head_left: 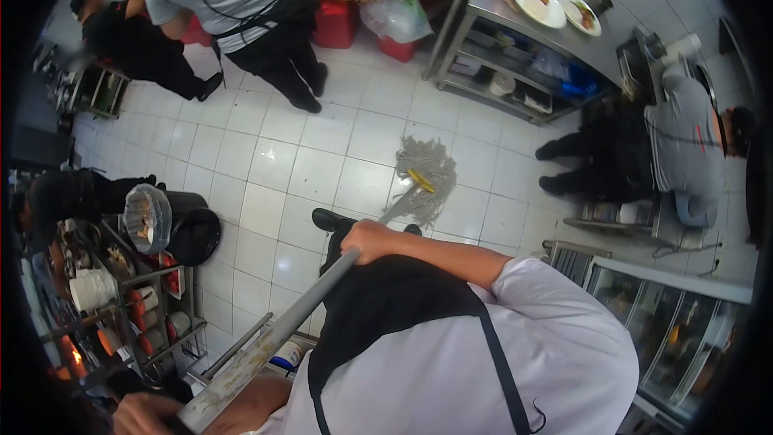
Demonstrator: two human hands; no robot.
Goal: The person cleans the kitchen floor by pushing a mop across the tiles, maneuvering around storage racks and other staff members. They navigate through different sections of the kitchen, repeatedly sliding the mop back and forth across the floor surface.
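A mop (pixel 322 282) runs slantwise across the view, its grey handle stained near the upper end. Its grey string head (pixel 427 163), with a yellow clamp, lies spread on the white tiles ahead of my feet. My right hand (pixel 370 242) is closed around the handle partway down, in front of my black apron. At the lower left, my left hand (pixel 146 414) grips the top end of the same handle; the frame's edge partly cuts it off.
People stand at the back left (pixel 229 8), far left (pixel 129 36), lower left (pixel 68 193) and right (pixel 644 153). A bin (pixel 149 219) and loaded rack (pixel 153 306) are left. A steel counter (pixel 503 20) holds plates; a glass-doored fridge (pixel 668 322) is right.
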